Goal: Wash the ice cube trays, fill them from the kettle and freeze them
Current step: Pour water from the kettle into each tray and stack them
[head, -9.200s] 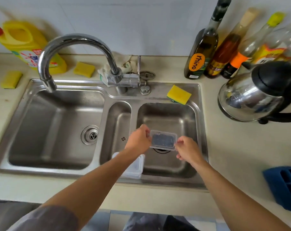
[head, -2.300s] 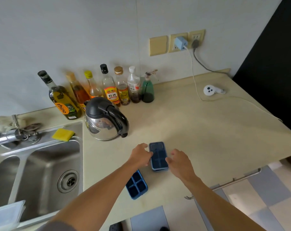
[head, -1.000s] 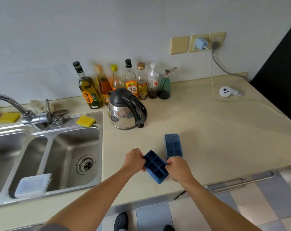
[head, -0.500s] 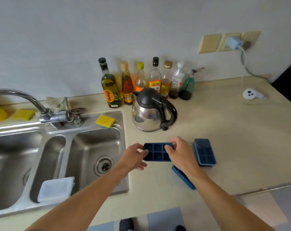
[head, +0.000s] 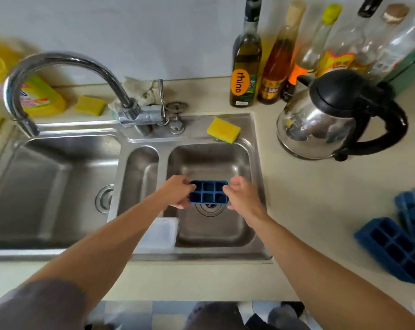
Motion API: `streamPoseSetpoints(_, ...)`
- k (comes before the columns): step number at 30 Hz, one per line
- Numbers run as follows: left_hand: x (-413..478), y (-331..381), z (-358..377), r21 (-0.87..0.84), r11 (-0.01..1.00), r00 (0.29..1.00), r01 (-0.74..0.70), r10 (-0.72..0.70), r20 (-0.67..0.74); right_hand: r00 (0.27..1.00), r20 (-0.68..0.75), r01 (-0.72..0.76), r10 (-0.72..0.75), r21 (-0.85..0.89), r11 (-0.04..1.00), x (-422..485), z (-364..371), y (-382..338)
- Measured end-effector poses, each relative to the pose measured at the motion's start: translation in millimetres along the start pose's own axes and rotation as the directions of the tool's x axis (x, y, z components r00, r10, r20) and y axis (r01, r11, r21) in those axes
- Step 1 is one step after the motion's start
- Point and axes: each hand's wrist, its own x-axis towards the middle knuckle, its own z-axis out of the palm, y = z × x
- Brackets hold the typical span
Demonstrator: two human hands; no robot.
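Blue ice cube tray [head: 208, 192] — six cells showing, all empty, held over the right basin of the sink [head: 194, 254]. Left hand [head: 175, 191] grips its left end and right hand [head: 242, 196] its right end, fingers curled. Steel kettle [head: 320, 122] stands on the counter to the right. Behind it is an oil bottle [head: 245, 75] labelled "rhino". Spare blue tray [head: 392, 248] — cells empty, near the right edge.

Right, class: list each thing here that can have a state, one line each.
blue tray, held level over the right basin, cells up, looking empty.
left hand, grips the tray's left end.
right hand, holds its right end.
tap, not running.
kettle, upright, lid shut.
spare tray, on the counter, cells up, uncovered.
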Motion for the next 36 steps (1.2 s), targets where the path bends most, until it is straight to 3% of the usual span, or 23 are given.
streamPoseSetpoints(4, 28.0, -11.0, 8.4, 0.022, 1.000, 0.999, -0.008, 0.007, 0.033, 0.978, -0.033, -0.192, 0.204, 0.225, 0.955, 23.8, 15.8, 16.6)
streamPoseSetpoints(11, 63.2, -17.7, 23.8, 0.073, 0.997, 0.991, 0.038, -0.047, 0.122, 0.954, -0.009, -0.286, 0.299, 0.267, 0.920, 42.3, 34.5, 30.7)
streamPoseSetpoints(18, 87.2, -22.2, 33.8, 0.114, 0.987, 0.976, 0.114, -0.133, 0.171, 0.955, -0.017, -0.289, 0.298, 0.191, 0.938, 64.3, 43.5, 42.3)
streamPoseSetpoints(23, 90.8, -26.0, 39.5, 0.174, 0.979, 0.986, 0.111, -0.130, 0.104, 0.961, 0.012, -0.272, 0.275, 0.180, 0.945, 63.7, 43.5, 45.4)
streamPoseSetpoints(28, 71.1, -17.4, 29.5, 0.286, 0.958, 0.999, 0.035, -0.033, -0.011, 0.990, -0.003, -0.141, 0.141, -0.011, 0.990, 42.6, 28.0, 32.9)
streamPoseSetpoints(31, 57.4, -8.3, 31.0, 0.131, 0.991, 0.998, 0.031, -0.024, -0.057, 0.999, 0.022, -0.030, 0.031, -0.013, 0.999, 19.7, 4.2, 19.5)
streamPoseSetpoints(34, 38.4, 8.0, 42.8, -0.117, 0.993, 0.997, 0.009, -0.018, -0.079, 0.997, -0.020, 0.078, -0.077, 0.111, 0.991, -7.3, -37.6, 8.2)
streamPoseSetpoints(36, 25.0, 19.8, 53.4, -0.189, 0.982, 0.996, -0.024, 0.007, -0.090, 0.993, -0.042, 0.113, -0.106, 0.206, 0.972, -23.9, -71.1, 3.2)
